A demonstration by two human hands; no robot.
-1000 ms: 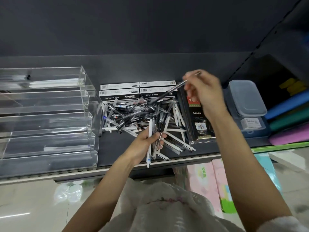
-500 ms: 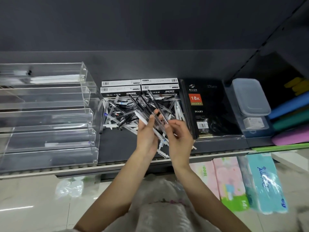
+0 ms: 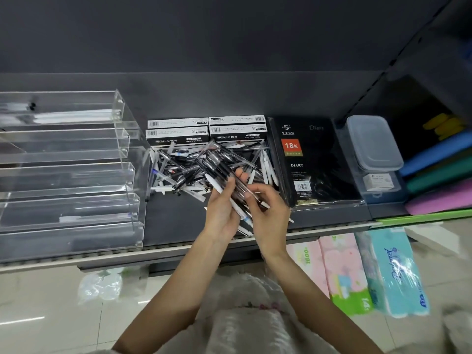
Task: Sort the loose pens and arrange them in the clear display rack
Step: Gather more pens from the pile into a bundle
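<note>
A heap of loose pens (image 3: pixel 184 169), black, clear and white, lies on the dark shelf (image 3: pixel 173 221) in front of several pen boxes (image 3: pixel 204 131). My left hand (image 3: pixel 221 210) grips a bundle of pens (image 3: pixel 219 166) that slants up to the left over the heap. My right hand (image 3: pixel 268 213) holds the lower end of the same bundle, fingers curled around it. The clear display rack (image 3: pixel 69 169), stepped in several tiers, stands at the left of the shelf; a few pens lie in its trays.
A black diary (image 3: pixel 311 162) lies right of the heap, then a lidded plastic box (image 3: pixel 373 141) and coloured folders (image 3: pixel 439 175). Tissue packs (image 3: pixel 357 272) sit below the shelf edge. A plastic bag (image 3: pixel 102 287) lies on the floor.
My right hand came down from above the diary with one pen and joined the left hand. Both now hold the bundle together over the heap.
</note>
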